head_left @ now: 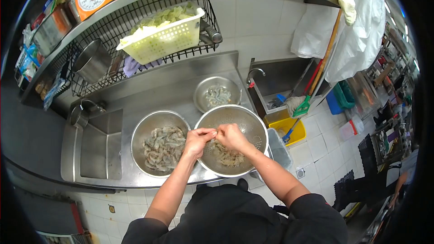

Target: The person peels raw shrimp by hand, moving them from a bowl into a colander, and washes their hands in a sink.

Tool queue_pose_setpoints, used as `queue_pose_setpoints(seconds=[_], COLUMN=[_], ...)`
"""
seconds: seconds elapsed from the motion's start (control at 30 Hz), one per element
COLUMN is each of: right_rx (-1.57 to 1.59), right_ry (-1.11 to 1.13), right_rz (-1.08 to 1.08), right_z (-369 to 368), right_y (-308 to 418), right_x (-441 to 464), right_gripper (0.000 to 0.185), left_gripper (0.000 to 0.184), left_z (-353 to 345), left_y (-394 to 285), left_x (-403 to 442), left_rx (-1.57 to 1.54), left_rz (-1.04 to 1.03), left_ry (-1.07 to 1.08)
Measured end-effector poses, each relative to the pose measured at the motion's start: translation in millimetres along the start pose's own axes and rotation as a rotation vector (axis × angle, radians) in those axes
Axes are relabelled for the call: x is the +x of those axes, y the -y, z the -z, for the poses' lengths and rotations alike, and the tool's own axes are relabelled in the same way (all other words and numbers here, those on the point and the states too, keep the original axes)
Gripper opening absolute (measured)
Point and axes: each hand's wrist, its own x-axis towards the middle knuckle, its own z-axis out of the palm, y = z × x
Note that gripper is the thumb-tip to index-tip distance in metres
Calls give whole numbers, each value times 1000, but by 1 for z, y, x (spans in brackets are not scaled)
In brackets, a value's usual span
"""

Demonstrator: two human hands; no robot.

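Over the steel colander (260, 131), my left hand (197, 142) and my right hand (231, 136) meet with fingertips pinched together. Between them is a small brownish shrimp, mostly hidden by the fingers. Brown shrimp shells (226, 156) lie in the bottom of the colander, below my hands. To the left, a large steel bowl (137, 126) holds a heap of grey, unpeeled shrimp (163, 148). Behind the colander, a smaller steel bowl (203, 83) contains pale peeled shrimp (218, 96).
A sink (101, 144) is set into the steel counter (129, 104) at left. Above hangs a wire rack with a white basket (167, 43) of cut greens. On the right are a second sink (285, 79), mop handles (318, 72) and a yellow bucket (296, 133).
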Motion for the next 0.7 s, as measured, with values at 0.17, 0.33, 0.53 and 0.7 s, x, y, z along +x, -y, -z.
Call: queue_pose_setpoints(seconds=[0.17,0.33,0.53,0.7], right_rx=[228,-402,682,960], right_ry=[65,365,573,300], right_rz=[-344,-154,-328,-624], right_z=[0,-21,-12,-35], right_y=[-22,-71,-26,-23], right_x=[-8,-35,6,56], right_gripper=[13,24,26,35], left_gripper=[11,11,19,19], left_z=[10,18,20,71], left_y=[9,14,29,27], left_x=[7,7,2,18], left_rx=[208,98,85,251], left_rz=[-181,-171,-108,-275], left_ry=[-7,-62,-86,-332])
